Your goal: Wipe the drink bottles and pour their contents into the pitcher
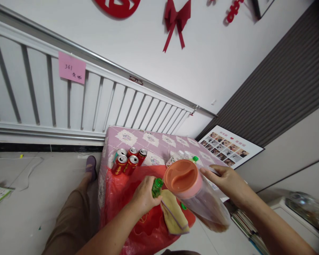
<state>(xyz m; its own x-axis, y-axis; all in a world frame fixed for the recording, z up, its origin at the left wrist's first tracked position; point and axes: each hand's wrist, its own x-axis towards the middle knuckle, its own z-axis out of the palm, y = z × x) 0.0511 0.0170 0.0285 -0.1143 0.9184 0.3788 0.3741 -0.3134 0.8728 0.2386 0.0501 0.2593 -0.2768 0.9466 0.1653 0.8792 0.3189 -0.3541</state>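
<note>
My left hand (145, 196) is wrapped round a green bottle (157, 187), its open mouth pointing up. My right hand (228, 182) grips the far side of a clear plastic pitcher (211, 207); its hold on the handle is partly hidden. The pitcher lies tilted, with its orange lid (182, 177) toward the bottle and some brownish liquid in its lower end. I cannot tell whether the lid touches the bottle. Below them a yellow cloth (174, 214) rests on red plastic sheeting (138, 221), and a green cap (184, 206) lies beside it.
Several drink cans (120, 165) stand at the table's left. Clear bottles (174, 157), one green-capped, stand behind the pitcher. A patterned tablecloth (146, 140) covers the table, against a white radiator (127, 102). A photo board (230, 147) leans at the right.
</note>
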